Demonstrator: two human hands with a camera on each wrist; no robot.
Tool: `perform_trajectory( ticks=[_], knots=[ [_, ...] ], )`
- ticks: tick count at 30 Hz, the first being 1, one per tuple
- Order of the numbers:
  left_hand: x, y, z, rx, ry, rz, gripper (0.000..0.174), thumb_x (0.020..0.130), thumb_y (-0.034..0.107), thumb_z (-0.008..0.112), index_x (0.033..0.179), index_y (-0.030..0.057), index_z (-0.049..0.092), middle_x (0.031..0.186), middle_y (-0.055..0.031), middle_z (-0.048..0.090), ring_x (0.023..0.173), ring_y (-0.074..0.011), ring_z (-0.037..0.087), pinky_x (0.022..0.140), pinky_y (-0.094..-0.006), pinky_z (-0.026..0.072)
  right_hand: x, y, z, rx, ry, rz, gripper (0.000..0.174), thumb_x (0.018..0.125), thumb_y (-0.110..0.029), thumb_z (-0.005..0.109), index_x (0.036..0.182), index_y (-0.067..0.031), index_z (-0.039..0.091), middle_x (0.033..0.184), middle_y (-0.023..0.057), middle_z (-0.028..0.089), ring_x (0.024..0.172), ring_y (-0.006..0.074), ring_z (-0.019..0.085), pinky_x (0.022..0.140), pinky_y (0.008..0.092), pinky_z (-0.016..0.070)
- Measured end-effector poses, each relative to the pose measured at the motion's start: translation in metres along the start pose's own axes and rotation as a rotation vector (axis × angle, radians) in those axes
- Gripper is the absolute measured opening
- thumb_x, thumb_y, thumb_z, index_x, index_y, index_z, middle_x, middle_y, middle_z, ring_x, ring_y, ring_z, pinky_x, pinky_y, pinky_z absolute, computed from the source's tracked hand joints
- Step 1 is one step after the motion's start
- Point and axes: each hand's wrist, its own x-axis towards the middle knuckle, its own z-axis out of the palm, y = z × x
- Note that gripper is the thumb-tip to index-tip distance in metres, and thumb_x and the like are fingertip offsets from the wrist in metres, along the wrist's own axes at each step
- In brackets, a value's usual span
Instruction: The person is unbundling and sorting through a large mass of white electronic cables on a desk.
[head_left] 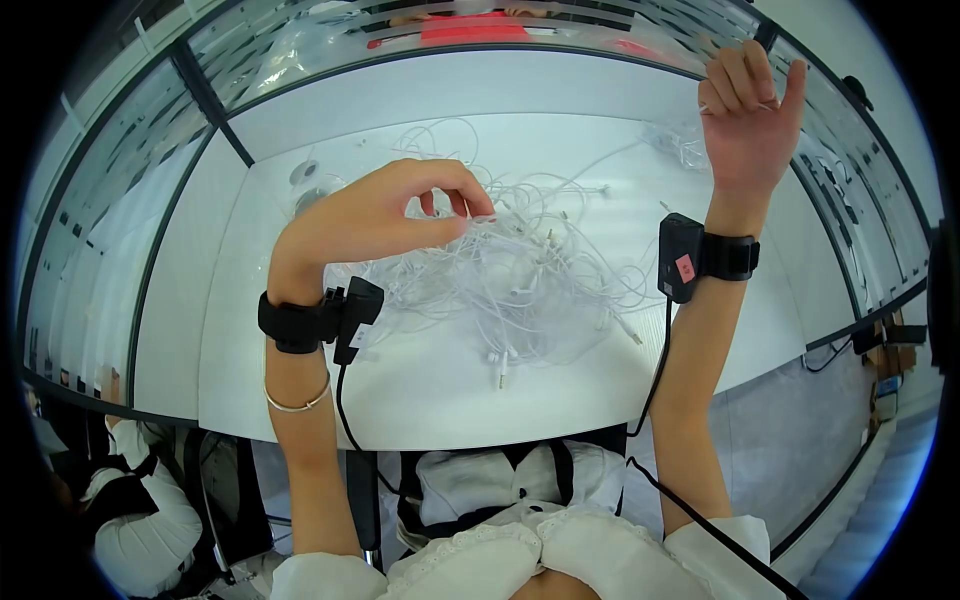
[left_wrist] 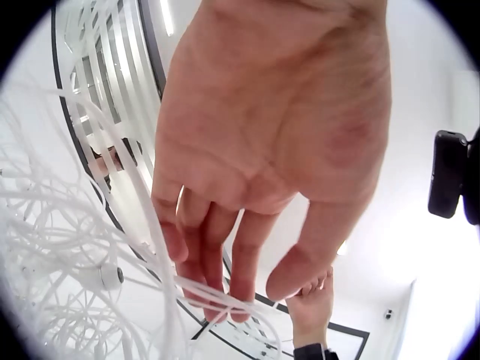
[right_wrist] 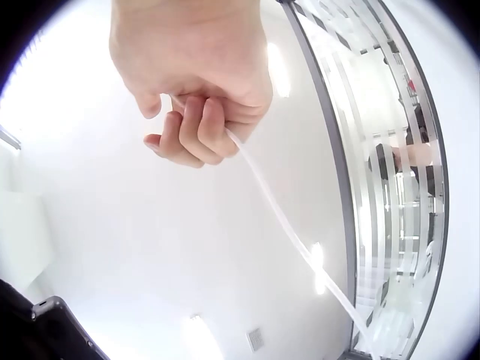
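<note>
A tangled heap of white cables (head_left: 540,285) with small plugs spreads over the white table. My left hand (head_left: 385,210) is over the heap's left part, fingers bent toward the thumb. In the left wrist view, thin white strands (left_wrist: 196,288) run across its fingertips, close to the thumb. My right hand (head_left: 745,130) is raised at the far right, above the table, palm side showing. Its fingers curl round a white cable (right_wrist: 281,217), which trails away from the fist in the right wrist view.
A clear plastic bag (head_left: 680,145) with white cable lies at the back right. Round items (head_left: 305,172) sit at the back left. A low partition (head_left: 470,88) with striped glass encloses the table (head_left: 420,410). Another person (head_left: 145,510) sits at the lower left.
</note>
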Motion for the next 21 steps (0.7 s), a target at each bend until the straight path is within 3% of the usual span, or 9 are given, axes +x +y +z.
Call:
perform_trajectory(
  ticks=[2,5,12,21],
  knots=[
    [0.005,0.006,0.003,-0.012,0.038,-0.086,0.015,0.089,0.015,0.058,0.098,0.0056,0.067,0.095,-0.0002,0.065,0.085,-0.0102,0.054,0.071,-0.0243,0.0382,-0.002,-0.005,0.003,-0.025,0.005,-0.031,0.043,0.1,-0.043,0.043,0.072,-0.0113,0.037,0.064,-0.0026,0.024,0.058,0.0099,0.019,0.054,0.0269,0.018],
    [0.012,0.005,0.012,-0.095,0.128,-0.047,0.017,0.091,0.018,0.059,0.092,0.0044,0.068,0.087,0.0015,0.065,0.076,-0.0082,0.052,0.066,-0.0238,0.0363,-0.005,-0.012,0.009,-0.004,-0.009,-0.049,0.043,0.099,-0.044,0.044,0.071,-0.0118,0.037,0.063,-0.0027,0.025,0.058,0.0099,0.02,0.054,0.0271,0.0183],
    [0.018,0.015,0.023,0.004,0.244,0.037,0.011,0.087,0.014,0.063,0.089,0.006,0.069,0.083,0.0028,0.064,0.072,-0.0073,0.05,0.062,-0.0231,0.0343,-0.007,-0.028,0.02,-0.028,-0.109,-0.072,0.043,0.095,-0.043,0.052,0.067,-0.0144,0.038,0.059,-0.0038,0.028,0.054,0.0091,0.021,0.052,0.0273,0.0183],
    [0.02,0.022,0.024,-0.035,0.256,-0.018,0.01,0.088,0.013,0.061,0.088,0.0059,0.067,0.082,0.0032,0.064,0.073,-0.0067,0.051,0.061,-0.0231,0.0336,0.0,-0.014,0.043,0.023,-0.184,-0.024,0.04,0.097,-0.041,0.049,0.067,-0.0157,0.039,0.056,-0.0036,0.03,0.05,0.0088,0.022,0.049,0.0266,0.0185]
  ],
)
